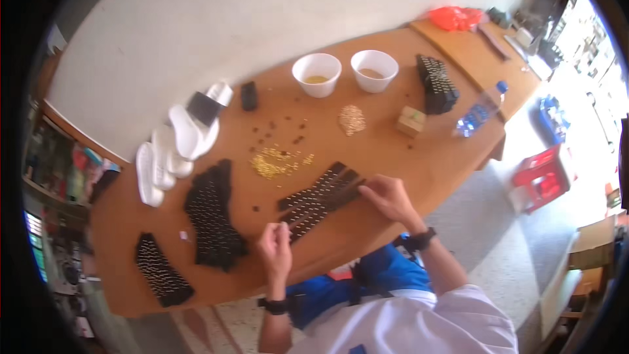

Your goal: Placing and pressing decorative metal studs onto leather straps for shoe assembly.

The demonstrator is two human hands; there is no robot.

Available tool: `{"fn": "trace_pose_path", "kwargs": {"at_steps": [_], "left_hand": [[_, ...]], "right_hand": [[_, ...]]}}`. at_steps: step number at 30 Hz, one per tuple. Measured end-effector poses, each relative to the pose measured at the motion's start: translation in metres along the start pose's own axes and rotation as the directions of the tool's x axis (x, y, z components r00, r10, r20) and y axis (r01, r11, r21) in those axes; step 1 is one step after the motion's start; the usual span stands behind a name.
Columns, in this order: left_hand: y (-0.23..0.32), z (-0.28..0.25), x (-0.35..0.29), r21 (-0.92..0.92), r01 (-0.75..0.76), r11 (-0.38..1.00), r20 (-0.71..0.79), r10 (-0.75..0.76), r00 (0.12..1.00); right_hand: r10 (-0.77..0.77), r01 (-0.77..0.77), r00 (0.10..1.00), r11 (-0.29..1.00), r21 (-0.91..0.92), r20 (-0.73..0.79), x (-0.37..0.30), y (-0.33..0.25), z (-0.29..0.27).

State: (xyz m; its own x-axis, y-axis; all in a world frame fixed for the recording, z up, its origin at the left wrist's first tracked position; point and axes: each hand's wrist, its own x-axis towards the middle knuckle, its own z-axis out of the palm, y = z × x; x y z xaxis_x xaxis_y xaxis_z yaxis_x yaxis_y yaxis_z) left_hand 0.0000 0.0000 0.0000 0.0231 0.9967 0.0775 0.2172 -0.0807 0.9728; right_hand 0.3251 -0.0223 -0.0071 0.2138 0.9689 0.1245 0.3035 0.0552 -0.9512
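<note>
On the brown table, several black strips [318, 198] dotted with shiny metal bits lie side by side in front of me. My right hand [389, 199] pinches the right end of a dark strip, thumb and fingers together. At the strips' near left end is my left hand [275, 248], its fingertips closed. What they hold, if anything, is too small to make out. Beyond the strips is a scattered heap of small gold-coloured pieces [274, 163]. A heap of copper-coloured pieces [352, 120] lies farther right.
Two white bowls [317, 74] stand by the wall, near a small box [411, 121], a black studded stack [438, 84] and a plastic bottle [481, 110]. At left are black studded pieces [215, 216], a smaller studded batch [160, 272] and white slippers [160, 164]. A red stool-like object [544, 178] sits beyond the table's right edge.
</note>
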Motion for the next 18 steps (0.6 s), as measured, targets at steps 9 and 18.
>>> {"fn": "trace_pose_path", "kwargs": {"at_steps": [9,18], "left_hand": [[0.013,0.000,-0.014,-0.086,-0.142,0.986,0.107,0.151,0.983],[-0.037,0.093,-0.118,0.252,-0.309,0.917,0.796,-0.015,0.605]], "right_hand": [[0.131,-0.132,0.991,0.988,-0.075,-0.020,-0.002,-0.022,0.005],[0.130,-0.134,0.991,0.985,0.111,0.037,0.001,-0.022,-0.001]]}}
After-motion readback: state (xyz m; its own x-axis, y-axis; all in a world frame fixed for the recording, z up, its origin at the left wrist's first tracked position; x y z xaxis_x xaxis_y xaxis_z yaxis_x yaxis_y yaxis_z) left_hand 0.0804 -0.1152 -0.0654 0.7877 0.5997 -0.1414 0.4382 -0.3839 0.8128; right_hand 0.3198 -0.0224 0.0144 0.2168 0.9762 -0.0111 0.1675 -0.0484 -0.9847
